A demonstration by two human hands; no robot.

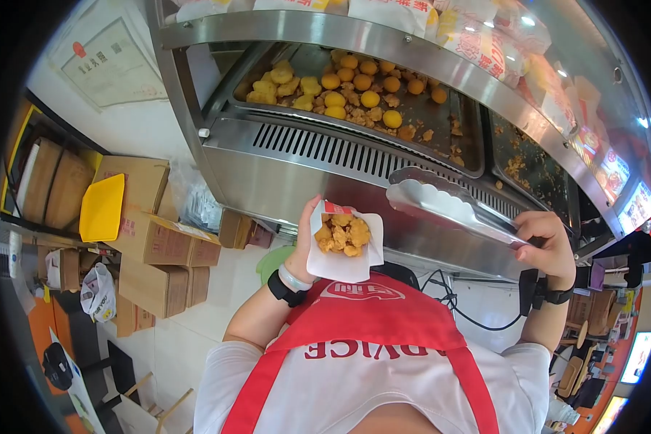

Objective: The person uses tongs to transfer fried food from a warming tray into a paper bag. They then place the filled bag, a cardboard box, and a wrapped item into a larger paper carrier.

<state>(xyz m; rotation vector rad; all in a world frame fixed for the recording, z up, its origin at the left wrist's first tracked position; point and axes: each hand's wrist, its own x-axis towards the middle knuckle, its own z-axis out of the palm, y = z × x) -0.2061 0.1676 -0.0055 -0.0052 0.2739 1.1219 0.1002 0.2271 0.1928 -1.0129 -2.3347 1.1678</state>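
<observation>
My left hand (303, 249) is closed round a white paper bag (346, 268) with a red patch, held upright with its mouth towards me. Pieces of fried chicken (343, 235) fill its opening. In my right hand (547, 246) is a pair of metal tongs (452, 207), pointing left, with nothing visible between the scalloped tips. Beyond the tongs, a metal tray (430, 148) in the warming cabinet holds round yellow balls (392, 118), flat yellow pieces (265, 90) and small fried bits.
A steel rail (325, 24) of the cabinet crosses above the trays, with wrapped packets (394, 14) on the shelf over it. A second tray (521, 163) with crumbs lies to the right. Cardboard boxes (152, 282) stack at the left; black cables (477, 318) hang below the counter.
</observation>
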